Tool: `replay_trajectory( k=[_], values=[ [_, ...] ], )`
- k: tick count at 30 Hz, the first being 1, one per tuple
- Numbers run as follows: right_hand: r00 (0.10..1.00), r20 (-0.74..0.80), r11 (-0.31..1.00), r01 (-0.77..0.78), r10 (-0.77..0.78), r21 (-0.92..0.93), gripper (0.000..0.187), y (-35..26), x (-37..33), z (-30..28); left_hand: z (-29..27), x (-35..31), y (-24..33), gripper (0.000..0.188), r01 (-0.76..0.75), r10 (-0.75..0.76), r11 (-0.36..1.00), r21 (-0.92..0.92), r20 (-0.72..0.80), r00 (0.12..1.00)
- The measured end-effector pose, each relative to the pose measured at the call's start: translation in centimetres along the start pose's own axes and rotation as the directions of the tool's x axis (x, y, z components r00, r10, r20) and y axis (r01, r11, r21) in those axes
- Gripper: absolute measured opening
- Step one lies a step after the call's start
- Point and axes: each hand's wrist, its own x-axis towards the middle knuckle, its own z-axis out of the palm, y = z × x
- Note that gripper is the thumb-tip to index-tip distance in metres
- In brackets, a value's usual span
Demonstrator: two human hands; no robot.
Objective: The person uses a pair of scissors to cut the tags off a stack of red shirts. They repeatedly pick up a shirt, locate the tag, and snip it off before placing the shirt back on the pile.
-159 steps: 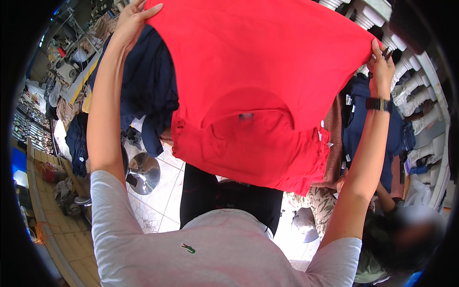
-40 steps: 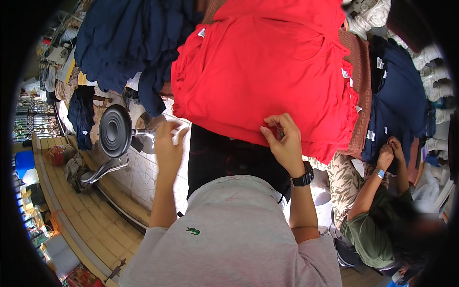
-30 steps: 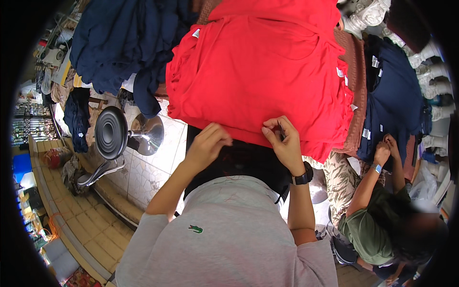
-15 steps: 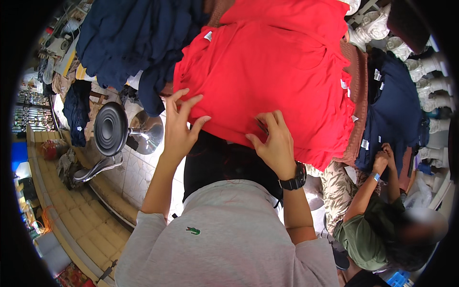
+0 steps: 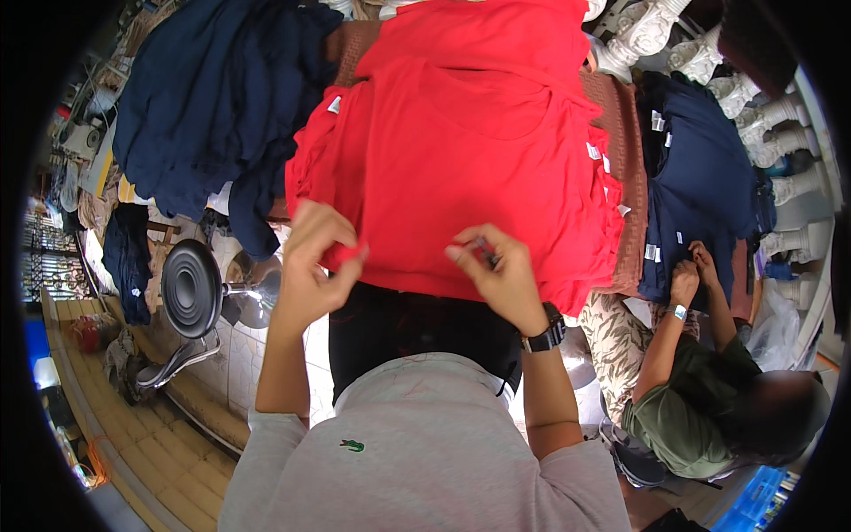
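A pile of red shirts [image 5: 461, 168] with white labels along its sides lies spread in front of me. Over its near left corner is my left hand [image 5: 310, 270], slightly blurred, its fingers curled toward the thumb in a pinch. What those fingertips hold, if anything, I cannot make out. My right hand [image 5: 507, 277] is at the near edge of the red cloth, thumb and index finger brought close together. Tucked in its curled fingers is a small dark metal tool [image 5: 485, 253], mostly hidden by the hand.
Dark blue garments [image 5: 222, 106] are heaped at the left, beside a round black stool [image 5: 191, 288]. At the right, a co-worker's hands [image 5: 691, 277] touch a dark blue shirt pile [image 5: 700, 186]. White carved balusters [image 5: 643, 35] line the far right. A slatted wooden bench [image 5: 133, 417] runs along the left.
The view has shifted a little. My left hand went from spread fingers on the cloth to a curled pinch. My right hand turned slightly, showing more of the small tool.
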Motion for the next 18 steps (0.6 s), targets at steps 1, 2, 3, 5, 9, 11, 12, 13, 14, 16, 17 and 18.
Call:
replay_trajectory(
  k=[1,2,3,5,9,11,12,13,14,16,17,18],
  values=[
    [0.998,-0.046,1.000,0.030,-0.030,0.007,0.019,0.2,0.5,-0.5,-1.1,0.4,1.4,0.023,0.128,-0.142,0.989,0.072,0.260,0.955],
    [0.982,-0.151,0.992,0.119,-0.112,0.039,0.015,1.1,1.2,-1.5,-1.2,0.6,1.2,0.026,0.255,-0.252,0.966,0.040,0.368,0.895],
    [0.978,-0.207,0.997,0.013,0.004,0.080,0.014,0.5,1.8,-2.5,-1.5,0.7,0.8,0.030,0.386,-0.357,0.922,0.037,0.465,0.810],
    [0.958,-0.285,1.000,-0.016,0.012,-0.012,0.013,1.0,3.2,-4.6,0.0,2.5,-1.3,0.038,0.302,-0.307,0.952,0.059,0.178,0.935],
    [0.969,-0.238,0.993,0.090,-0.070,0.071,0.013,-0.1,6.1,-3.7,6.0,9.4,-6.7,0.043,0.380,-0.364,0.922,0.070,-0.168,0.916],
    [0.970,-0.179,0.984,0.173,-0.163,0.044,0.014,-0.4,7.6,-2.2,8.2,11.7,-10.1,0.047,0.430,-0.392,0.890,0.152,-0.226,0.892],
    [0.987,-0.144,0.997,0.079,-0.078,0.005,0.017,-1.2,7.8,-2.1,8.5,13.1,-10.2,0.047,0.460,-0.426,0.872,0.165,-0.205,0.881],
    [0.980,-0.163,0.993,0.114,-0.110,0.015,0.018,-1.6,8.1,-2.0,8.6,14.0,-10.2,0.049,0.490,-0.460,0.853,0.179,-0.185,0.868],
    [0.973,-0.181,0.988,0.149,-0.142,0.027,0.019,-2.0,8.4,-1.8,8.6,14.2,-10.1,0.050,0.492,-0.492,0.870,-0.036,-0.131,0.861],
    [0.957,-0.250,0.981,0.174,-0.149,0.080,0.020,-1.5,9.0,-2.9,9.1,15.0,-7.4,0.053,0.455,-0.499,0.765,-0.455,0.028,0.866],
    [0.951,-0.278,0.975,0.176,-0.133,0.134,0.020,-1.3,9.6,-3.3,8.8,14.9,-5.8,0.056,0.355,-0.403,0.795,-0.492,0.009,0.915],
    [0.943,-0.313,0.967,0.173,-0.109,0.185,0.021,-1.0,9.8,-3.8,8.5,14.5,-3.7,0.059,0.253,-0.300,0.809,-0.530,-0.004,0.954]
  ],
)
